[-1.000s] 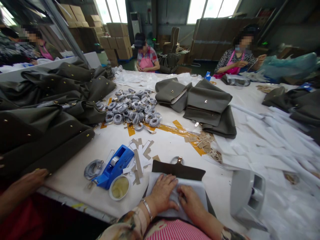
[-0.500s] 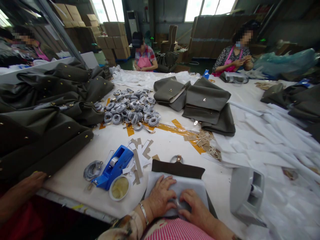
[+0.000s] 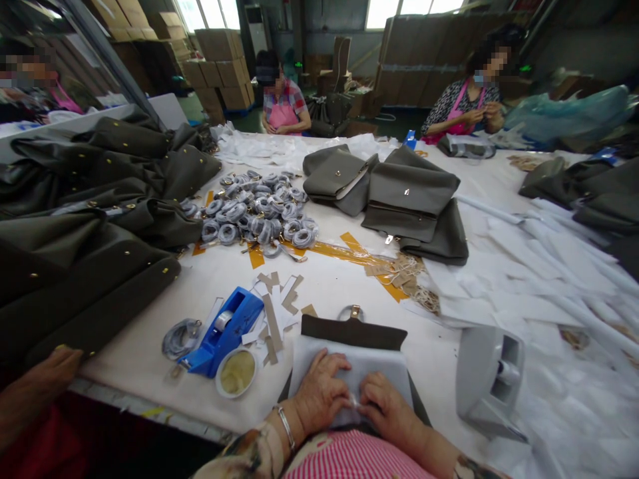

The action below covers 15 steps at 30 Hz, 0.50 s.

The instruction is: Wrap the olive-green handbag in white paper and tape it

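A dark olive handbag [image 3: 354, 332] lies in front of me, its flap folded away from me and a metal clasp [image 3: 355, 311] at the far edge. A thin white wrapping sheet [image 3: 379, 357] covers most of its body. My left hand [image 3: 322, 389] rests on the sheet's left part, thumb and fingertips closed at a shiny, wrinkled spot near the middle. From the right, my right hand [image 3: 384, 401] pinches at that same spot, its fingers curled. Whether tape or only the sheet lies between the fingertips is too small to tell.
Left of the bag are a blue tape dispenser [image 3: 224, 332], a round tub [image 3: 236, 372] and cardboard strips [image 3: 272, 319]. A grey dispenser [image 3: 486, 382] stands right. Wrapped strap coils [image 3: 259, 206], finished bags [image 3: 409, 199] and dark bags [image 3: 90, 266] lie beyond. Another person's hand [image 3: 57, 369] is at left.
My two hands have drawn closer together, fingertips now meeting over the middle of the sheet. The right hand's fingers have curled in more. The view has shifted slightly.
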Motion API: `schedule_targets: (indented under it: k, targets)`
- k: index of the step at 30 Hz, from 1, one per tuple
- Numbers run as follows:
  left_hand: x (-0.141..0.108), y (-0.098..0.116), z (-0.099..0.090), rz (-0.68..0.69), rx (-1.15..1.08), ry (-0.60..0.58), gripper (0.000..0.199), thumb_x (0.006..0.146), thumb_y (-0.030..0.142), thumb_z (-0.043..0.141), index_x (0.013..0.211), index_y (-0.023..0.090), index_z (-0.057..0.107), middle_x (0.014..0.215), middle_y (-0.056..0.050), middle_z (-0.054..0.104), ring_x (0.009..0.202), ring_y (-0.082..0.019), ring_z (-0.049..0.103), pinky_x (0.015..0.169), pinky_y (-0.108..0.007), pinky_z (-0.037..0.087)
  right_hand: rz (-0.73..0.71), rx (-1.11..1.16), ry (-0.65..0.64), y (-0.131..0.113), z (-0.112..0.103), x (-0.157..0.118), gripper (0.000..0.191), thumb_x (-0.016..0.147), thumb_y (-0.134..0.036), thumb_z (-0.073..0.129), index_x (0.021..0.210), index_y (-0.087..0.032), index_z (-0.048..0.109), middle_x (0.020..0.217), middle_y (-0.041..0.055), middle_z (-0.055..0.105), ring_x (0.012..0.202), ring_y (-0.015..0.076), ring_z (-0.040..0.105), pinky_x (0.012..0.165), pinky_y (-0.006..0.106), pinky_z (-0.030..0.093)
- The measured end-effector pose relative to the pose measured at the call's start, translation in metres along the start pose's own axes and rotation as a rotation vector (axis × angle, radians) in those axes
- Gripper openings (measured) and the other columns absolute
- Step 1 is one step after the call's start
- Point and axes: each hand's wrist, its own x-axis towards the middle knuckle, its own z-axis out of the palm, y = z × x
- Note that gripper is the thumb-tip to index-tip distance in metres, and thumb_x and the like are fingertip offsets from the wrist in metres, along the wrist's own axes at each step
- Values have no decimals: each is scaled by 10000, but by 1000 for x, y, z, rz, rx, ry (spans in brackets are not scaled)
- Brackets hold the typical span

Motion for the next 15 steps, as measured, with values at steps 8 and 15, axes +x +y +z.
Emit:
schedule_targets:
  k: [8, 15]
  targets:
    - [5, 1, -6, 4, -75, -39, 131, 772, 324, 826, 816, 261, 720, 1346, -29, 565, 1315, -250, 474, 1213, -542, 128, -54, 80, -33, 2, -5, 3, 162, 872, -135, 594, 780, -216, 488, 860, 1, 572, 869, 196, 524, 774, 342, 398]
    - [5, 0, -8, 31, -88, -65, 120, 783, 369, 817, 805, 279, 740, 1346, -12, 570, 1296, -243, 481, 1211, -536, 134, -98, 66, -86, 3, -5, 4, 171, 833, -112, 601, 764, -210, 479, 848, -9, 570, 852, 183, 521, 776, 337, 379]
